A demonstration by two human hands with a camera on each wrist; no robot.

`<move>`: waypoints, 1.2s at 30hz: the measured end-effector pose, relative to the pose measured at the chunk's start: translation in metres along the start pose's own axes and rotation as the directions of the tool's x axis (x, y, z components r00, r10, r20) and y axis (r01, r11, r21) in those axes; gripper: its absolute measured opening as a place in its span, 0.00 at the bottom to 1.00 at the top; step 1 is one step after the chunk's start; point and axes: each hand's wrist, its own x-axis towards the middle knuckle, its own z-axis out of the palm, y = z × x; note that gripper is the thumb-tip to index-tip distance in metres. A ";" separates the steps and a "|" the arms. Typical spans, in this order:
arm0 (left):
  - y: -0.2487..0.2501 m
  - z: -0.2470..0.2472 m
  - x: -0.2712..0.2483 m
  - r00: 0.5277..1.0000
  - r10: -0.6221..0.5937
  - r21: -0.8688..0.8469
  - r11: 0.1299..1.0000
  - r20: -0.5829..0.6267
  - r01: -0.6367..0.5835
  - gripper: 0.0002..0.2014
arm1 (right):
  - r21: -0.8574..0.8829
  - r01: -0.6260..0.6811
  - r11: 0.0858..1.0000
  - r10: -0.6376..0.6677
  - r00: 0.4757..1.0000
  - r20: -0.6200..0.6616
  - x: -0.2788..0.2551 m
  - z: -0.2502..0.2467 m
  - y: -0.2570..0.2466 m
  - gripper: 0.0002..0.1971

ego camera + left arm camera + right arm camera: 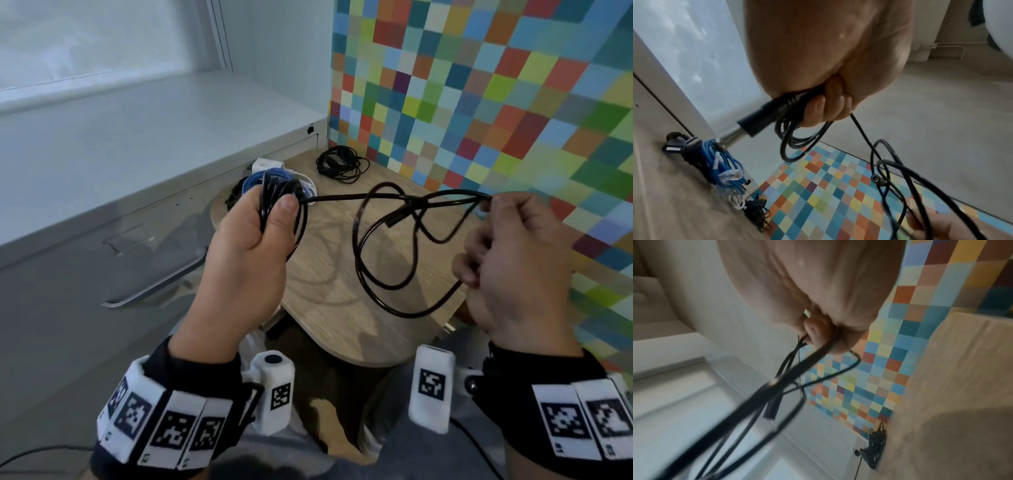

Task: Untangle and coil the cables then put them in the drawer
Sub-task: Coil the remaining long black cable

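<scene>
My left hand [263,222] grips a small coil of the black cable [363,263] in front of my chest, thumb pressed on the loops. In the left wrist view a barrel plug [756,123] sticks out of that left hand [824,105]. From the coil the cable runs right in several loose, crossing loops above the wooden table [342,329]. My right hand [493,233] pinches the far loops at its fingertips and lower fingers. The right wrist view shows my right hand [818,332] curled round the blurred black cable [789,386]. The grey drawer front [102,274] with its handle [154,291] is at my left.
A tangle of blue cable [257,178] with a white adapter [265,164] lies at the table's back left. A coiled thin black cable [342,164] rests at the back. A chequered coloured wall [479,102] bounds the right side; the white cabinet top [154,137] runs along the left.
</scene>
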 end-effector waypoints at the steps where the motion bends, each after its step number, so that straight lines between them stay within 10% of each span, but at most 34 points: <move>1: 0.000 0.001 0.000 1.000 -0.016 0.039 0.999 -0.002 0.016 0.13 | 0.024 0.018 1.000 -0.017 1.000 -0.019 0.000 0.000 0.000 0.14; 8: 0.007 0.002 -0.002 0.996 -0.013 0.149 0.989 0.093 -0.001 0.14 | -0.155 0.070 0.985 -0.002 0.916 0.402 -0.009 0.003 -0.002 0.16; 14: 0.001 0.009 -0.003 0.995 -0.060 0.302 0.953 0.085 0.032 0.12 | 0.251 0.010 0.968 -0.017 1.000 0.026 -0.006 0.004 -0.007 0.12; 20: 0.000 -0.015 0.006 0.984 -0.031 -0.077 0.997 -0.175 0.017 0.13 | -0.282 0.019 0.959 -0.033 0.998 -0.046 0.018 -0.021 0.011 0.16; 24: 0.004 -0.008 0.002 0.982 0.071 0.047 0.997 -0.177 -0.063 0.13 | -0.479 0.172 0.861 -0.145 0.985 0.091 0.001 -0.012 0.001 0.23; 27: 0.007 0.000 -0.002 0.980 0.121 0.093 0.990 -0.156 -0.107 0.15 | -0.417 0.267 0.869 -0.130 0.936 0.328 -0.025 0.013 -0.014 0.16; 32: 0.019 0.012 -0.009 0.987 0.130 -0.073 0.988 -0.097 -0.138 0.15 | -0.518 0.133 0.845 0.262 0.742 0.617 -0.054 0.041 -0.011 0.53; 36: 0.023 0.007 -0.007 0.989 0.083 -0.215 0.971 -0.122 -0.108 0.13 | -0.510 0.206 0.835 0.273 0.651 0.709 -0.054 0.036 -0.006 0.57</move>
